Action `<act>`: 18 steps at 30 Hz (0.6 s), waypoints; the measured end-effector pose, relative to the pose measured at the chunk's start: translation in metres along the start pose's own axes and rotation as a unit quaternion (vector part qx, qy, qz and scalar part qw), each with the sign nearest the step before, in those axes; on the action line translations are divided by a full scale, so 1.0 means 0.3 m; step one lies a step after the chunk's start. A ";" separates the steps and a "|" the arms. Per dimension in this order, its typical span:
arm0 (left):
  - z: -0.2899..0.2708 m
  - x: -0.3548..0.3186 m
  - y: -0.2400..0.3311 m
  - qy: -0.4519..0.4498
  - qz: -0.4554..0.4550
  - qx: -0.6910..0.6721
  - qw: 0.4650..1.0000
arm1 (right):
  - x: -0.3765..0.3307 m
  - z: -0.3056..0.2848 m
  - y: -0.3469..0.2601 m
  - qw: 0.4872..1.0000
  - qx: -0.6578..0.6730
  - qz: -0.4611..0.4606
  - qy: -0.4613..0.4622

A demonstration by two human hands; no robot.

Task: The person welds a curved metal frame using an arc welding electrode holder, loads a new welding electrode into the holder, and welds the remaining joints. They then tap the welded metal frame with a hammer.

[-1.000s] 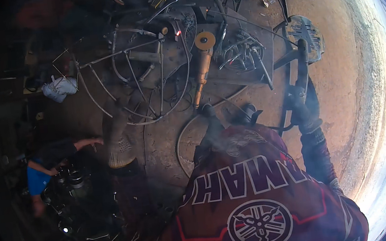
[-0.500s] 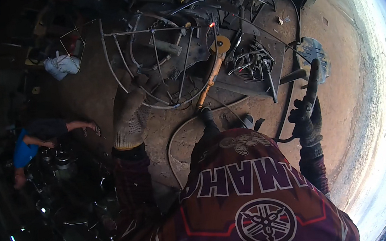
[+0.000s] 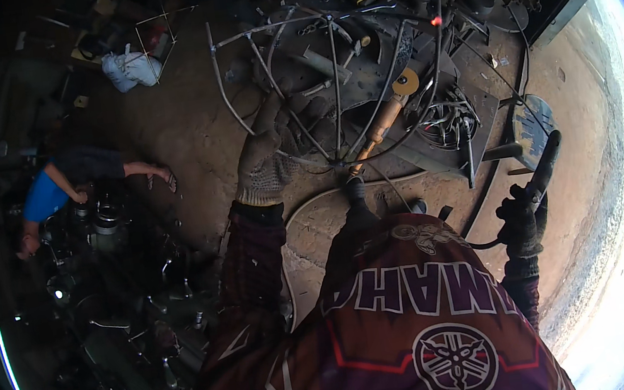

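My left hand [image 3: 260, 166], in a knitted work glove, is closed on the lower left rim of a fan-shaped metal rod frame [image 3: 336, 83]. Its fingertips are dark and partly lost among the rods. One joint at the frame's upper right glows red. Well to the right, my dark-gloved right hand [image 3: 519, 220] is closed round a welding electrode holder [image 3: 545, 168]. A thin electrode [image 3: 498, 72] slants from the holder toward the upper left, apart from the glowing joint. Behind the frame's rods lies an orange angle grinder [image 3: 382, 122] with a yellow disc.
The dark metal worktable [image 3: 443, 154] carries a wire tangle [image 3: 449, 122] and scrap. A blue-grey stool seat [image 3: 534, 129] stands at right. A cable [image 3: 396, 181] crosses the dirt floor. At left, a person in blue [image 3: 45, 195] bends near dark machine parts [image 3: 106, 220]. A white sack [image 3: 131, 69] lies behind.
My left hand has turned the frame, so its rods stand differently and the glowing joint lies farther right. The whole view has shifted. My right hand keeps its hold on the electrode holder.
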State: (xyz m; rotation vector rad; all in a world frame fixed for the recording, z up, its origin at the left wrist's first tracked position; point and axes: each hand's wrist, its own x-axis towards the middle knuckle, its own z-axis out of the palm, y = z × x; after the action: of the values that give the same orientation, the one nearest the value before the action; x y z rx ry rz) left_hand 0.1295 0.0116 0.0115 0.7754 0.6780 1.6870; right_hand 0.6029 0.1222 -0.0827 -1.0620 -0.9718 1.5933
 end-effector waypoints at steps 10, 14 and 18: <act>0.031 0.015 0.012 -0.035 0.002 0.010 0.999 | -0.044 0.045 -0.026 0.999 -0.036 -0.009 0.010; -0.035 0.076 0.020 -0.109 0.028 0.047 0.993 | -0.039 0.036 -0.002 1.000 -0.012 -0.014 -0.020; 0.004 0.107 0.065 -0.099 0.077 0.135 0.983 | -0.055 0.060 -0.012 0.998 -0.057 -0.001 0.008</act>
State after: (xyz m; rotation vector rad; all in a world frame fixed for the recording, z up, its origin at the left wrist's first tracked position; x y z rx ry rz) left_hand 0.1131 0.0384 0.0320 1.1981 0.7302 1.6460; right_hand 0.5896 0.1051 -0.0706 -1.1493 -1.0623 1.5402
